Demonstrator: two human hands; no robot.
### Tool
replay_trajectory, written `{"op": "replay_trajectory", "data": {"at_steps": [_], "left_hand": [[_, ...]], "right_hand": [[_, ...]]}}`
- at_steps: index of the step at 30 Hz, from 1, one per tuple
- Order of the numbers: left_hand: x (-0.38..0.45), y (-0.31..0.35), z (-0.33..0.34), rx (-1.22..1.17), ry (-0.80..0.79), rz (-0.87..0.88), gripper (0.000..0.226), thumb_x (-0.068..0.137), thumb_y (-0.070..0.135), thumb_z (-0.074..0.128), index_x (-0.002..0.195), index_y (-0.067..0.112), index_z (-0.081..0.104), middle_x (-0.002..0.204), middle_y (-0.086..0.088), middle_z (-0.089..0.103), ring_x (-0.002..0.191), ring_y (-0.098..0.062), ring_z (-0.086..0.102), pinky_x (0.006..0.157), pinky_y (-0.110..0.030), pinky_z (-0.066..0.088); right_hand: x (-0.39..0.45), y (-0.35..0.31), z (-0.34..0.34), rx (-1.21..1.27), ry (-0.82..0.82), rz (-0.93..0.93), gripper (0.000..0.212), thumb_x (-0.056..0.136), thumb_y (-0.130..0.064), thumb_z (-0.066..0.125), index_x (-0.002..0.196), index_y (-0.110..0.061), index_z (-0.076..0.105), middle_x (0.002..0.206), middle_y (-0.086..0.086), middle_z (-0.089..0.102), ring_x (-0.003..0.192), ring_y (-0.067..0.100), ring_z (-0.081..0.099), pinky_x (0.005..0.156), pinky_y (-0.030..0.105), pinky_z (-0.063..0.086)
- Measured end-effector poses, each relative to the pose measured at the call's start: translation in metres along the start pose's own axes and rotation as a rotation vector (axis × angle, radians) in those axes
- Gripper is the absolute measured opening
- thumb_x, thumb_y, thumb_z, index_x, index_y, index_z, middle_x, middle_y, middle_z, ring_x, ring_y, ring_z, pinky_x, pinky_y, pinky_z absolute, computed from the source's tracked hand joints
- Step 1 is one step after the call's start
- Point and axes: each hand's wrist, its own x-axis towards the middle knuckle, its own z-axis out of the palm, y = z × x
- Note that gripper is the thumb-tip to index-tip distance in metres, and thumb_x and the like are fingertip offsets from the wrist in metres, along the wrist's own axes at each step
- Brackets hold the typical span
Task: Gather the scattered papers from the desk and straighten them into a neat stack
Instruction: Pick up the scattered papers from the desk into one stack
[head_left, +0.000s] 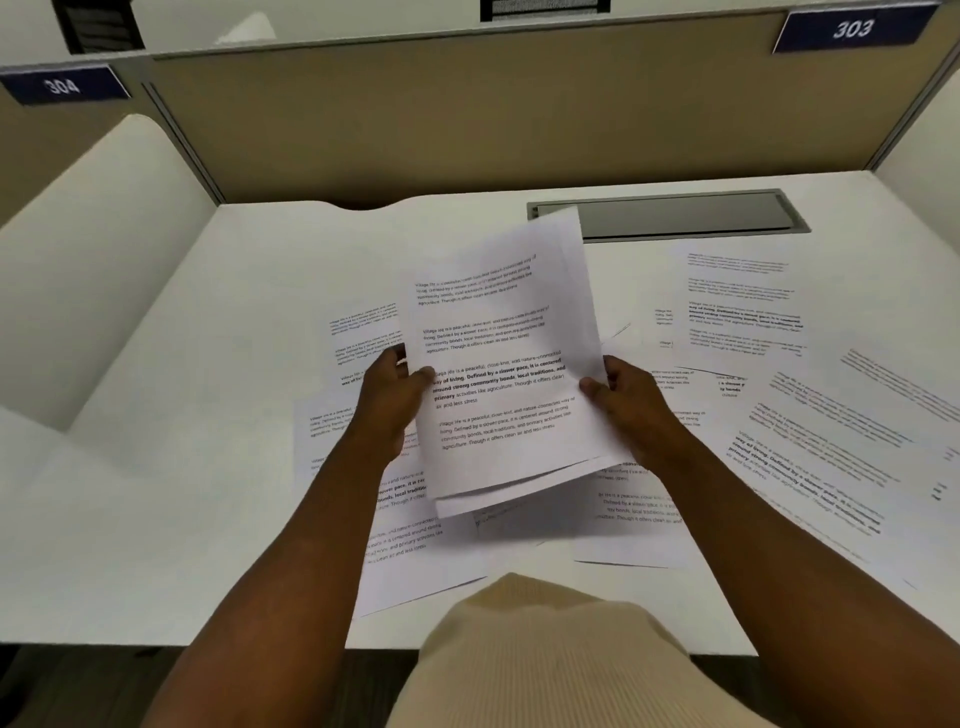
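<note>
Printed papers, part gathered: small sheaf (506, 374) lifted off the bench (208, 364), side edges pinched by left hand (389, 400) and right hand (623, 400) fingers; loose sheets (810, 441) beneath and beside; probably light, floppy, slippery, best gripped at opposite edges

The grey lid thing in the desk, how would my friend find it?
Look along the back of the white desk, below the tan divider. Right of middle, the grey cable hatch sits sunk into the top. It is the only dark, unprinted rectangle there.
</note>
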Motion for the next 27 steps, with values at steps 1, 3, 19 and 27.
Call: {"op": "replay_trajectory", "data": {"at_steps": [1,3,19,27], "left_hand": [[0.002,0.002,-0.002,-0.019,-0.003,-0.007,0.033,0.094,0.002,0.058,0.124,0.015,0.054,0.117,-0.007,0.067,0.106,-0.027,0.065,0.091,-0.046,0.054],[0.005,0.007,-0.008,-0.038,0.017,-0.032,0.032,0.093,0.004,0.058,0.124,0.013,0.055,0.11,-0.007,0.069,0.097,-0.025,0.068,0.083,-0.039,0.057],[0.025,-0.054,-0.119,0.9,0.369,-0.553,0.106,0.049,0.044,0.094,0.131,0.001,0.041,0.135,-0.028,0.039,0.127,-0.041,0.04,0.106,-0.048,0.039],[0.02,-0.048,-0.117,0.774,0.342,-0.381,0.075,0.052,0.023,0.095,0.11,-0.007,0.058,0.106,-0.021,0.066,0.104,-0.039,0.064,0.088,-0.043,0.053]], "right_hand": [[0.001,-0.003,-0.001,0.012,0.014,0.0,0.029,0.094,-0.01,0.057,0.122,-0.015,0.062,0.101,-0.004,0.07,0.092,0.014,0.066,0.083,0.03,0.054],[0.003,-0.007,-0.003,0.049,0.049,-0.003,0.027,0.094,-0.008,0.057,0.12,-0.014,0.062,0.097,-0.004,0.069,0.086,0.012,0.065,0.079,0.026,0.054],[0.013,-0.001,-0.013,0.131,0.251,0.027,0.035,0.096,-0.01,0.055,0.131,-0.01,0.055,0.11,-0.001,0.06,0.101,0.018,0.056,0.092,0.028,0.046],[0.015,0.003,-0.014,0.108,0.241,-0.001,0.035,0.096,-0.009,0.054,0.131,-0.009,0.055,0.115,0.002,0.061,0.103,0.017,0.057,0.092,0.027,0.045]]}}
